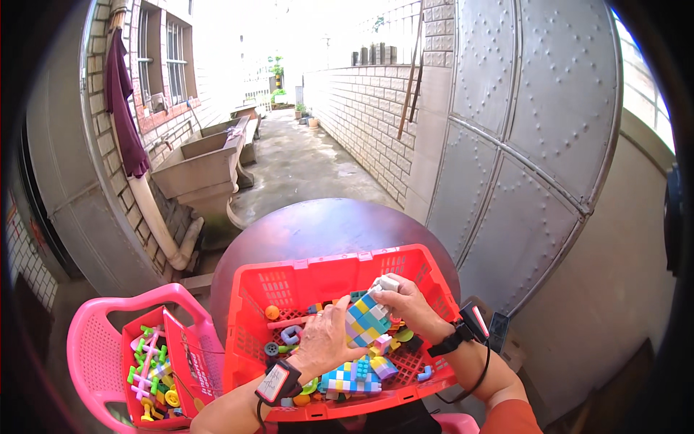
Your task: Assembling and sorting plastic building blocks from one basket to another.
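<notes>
Over the red plastic crate, my two hands are on a built-up panel of toy building bricks in yellow, white, blue and teal. My left hand is closed round its left side, thumb at the lower edge. At the panel's upper right corner, my right hand pinches a white brick; whether that brick is joined to the panel I cannot tell. Below lies another joined block of bricks, light blue, white and yellow. Loose pieces are scattered around, including an orange ball and a grey-blue ring.
The crate rests on a round dark table. To the left, a pink chair holds a red box of green, lilac and yellow pieces. A metal door stands at right, a concrete sink at far left.
</notes>
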Available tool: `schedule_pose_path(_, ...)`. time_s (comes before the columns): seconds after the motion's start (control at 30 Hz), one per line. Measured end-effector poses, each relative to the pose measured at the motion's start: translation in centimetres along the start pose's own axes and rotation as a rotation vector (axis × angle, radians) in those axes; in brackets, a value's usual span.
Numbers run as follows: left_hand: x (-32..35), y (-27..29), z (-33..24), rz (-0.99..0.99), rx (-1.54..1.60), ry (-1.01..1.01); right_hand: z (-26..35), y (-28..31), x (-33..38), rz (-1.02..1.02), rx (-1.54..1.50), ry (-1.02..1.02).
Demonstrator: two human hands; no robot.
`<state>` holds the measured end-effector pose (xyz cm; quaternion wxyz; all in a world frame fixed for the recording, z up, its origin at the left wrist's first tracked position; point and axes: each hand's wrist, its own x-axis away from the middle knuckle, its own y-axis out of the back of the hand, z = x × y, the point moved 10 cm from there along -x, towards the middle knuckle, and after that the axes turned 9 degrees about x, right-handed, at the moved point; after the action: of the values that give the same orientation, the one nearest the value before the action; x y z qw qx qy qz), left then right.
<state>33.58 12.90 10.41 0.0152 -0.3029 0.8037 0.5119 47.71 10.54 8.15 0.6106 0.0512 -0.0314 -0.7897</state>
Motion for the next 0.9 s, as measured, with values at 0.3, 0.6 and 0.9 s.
schedule_pose_path(0.3, -1.1, -1.3, 1.1, 0.129, 0.411, -0.084, -1.1, -2.2, -0.4, 0.128, -0.402, -0.057)
schedule_pose_path(0.6, -1.3, -2.6, 3.5, 0.178, 0.935, 0.159, 1.4, -2.2, 0.8, 0.052, 0.109, 0.079)
schedule_pose_path(0.9, -1.4, -1.8, 2.6, 0.092, 0.926, -0.004, -1.4, -3.0, 0.5, 0.162, -0.426, -0.092)
